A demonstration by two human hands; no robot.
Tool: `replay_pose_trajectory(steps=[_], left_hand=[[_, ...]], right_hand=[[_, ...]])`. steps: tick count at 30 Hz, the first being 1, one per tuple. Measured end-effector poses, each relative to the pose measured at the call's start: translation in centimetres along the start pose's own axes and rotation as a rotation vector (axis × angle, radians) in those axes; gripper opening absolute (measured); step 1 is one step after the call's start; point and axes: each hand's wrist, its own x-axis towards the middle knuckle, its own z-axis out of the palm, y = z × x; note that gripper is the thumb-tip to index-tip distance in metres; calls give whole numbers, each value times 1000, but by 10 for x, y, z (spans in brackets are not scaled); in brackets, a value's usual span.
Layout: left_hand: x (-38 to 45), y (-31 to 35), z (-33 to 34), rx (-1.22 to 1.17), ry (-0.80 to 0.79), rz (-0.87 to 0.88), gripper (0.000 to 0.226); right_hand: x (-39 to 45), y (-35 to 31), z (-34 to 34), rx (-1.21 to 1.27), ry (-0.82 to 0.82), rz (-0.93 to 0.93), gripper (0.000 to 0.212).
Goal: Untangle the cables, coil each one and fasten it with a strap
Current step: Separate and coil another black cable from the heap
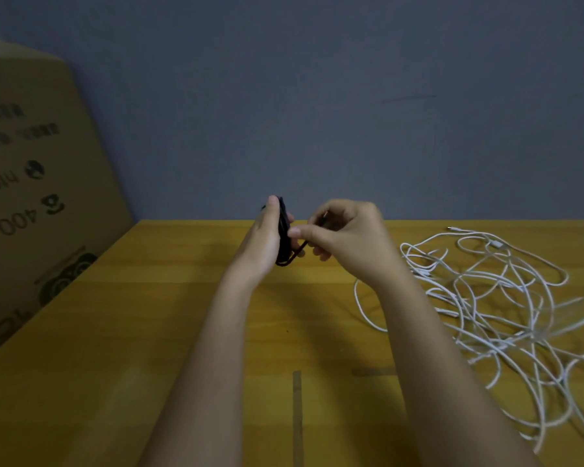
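My left hand (265, 239) grips a coiled black cable (284, 230), held upright above the far middle of the yellow wooden table (149, 332). My right hand (346, 237) is right beside it, its thumb and fingers pinching the loose black end where it leaves the coil's lower part. Whether a strap is on the coil is hidden by the fingers. A tangle of white cables (496, 308) lies spread over the right side of the table, apart from both hands.
A large cardboard box (31, 197) with printed markings stands along the table's left edge. A grey wall (317, 96) rises behind the table's far edge. Two dull tape marks (297, 416) sit on the near table surface.
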Motion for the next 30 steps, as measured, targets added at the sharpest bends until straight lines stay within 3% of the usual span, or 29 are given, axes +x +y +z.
replay_pose_trajectory(steps=[4, 9, 12, 18, 22, 26, 30], left_hand=[[1, 0, 2, -110, -139, 25, 60], [-3, 8, 3, -101, -199, 52, 55], [-6, 11, 7, -54, -224, 108, 55], [-10, 11, 11, -22, -220, 29, 71], [-13, 18, 11, -2, -195, 11, 75], [-14, 18, 14, 18, -98, 2, 78], [-9, 15, 16, 132, 231, 79, 81]], right_hand=[[1, -4, -3, 283, -49, 82, 19], [1, -7, -1, 436, 47, 161, 16], [4, -3, 4, 345, 110, 119, 17], [6, 13, 7, -3, 222, -3, 14], [5, 17, 12, 123, 83, -5, 18], [6, 22, 17, 102, 18, 56, 24], [5, 30, 26, 96, 91, 84, 26]])
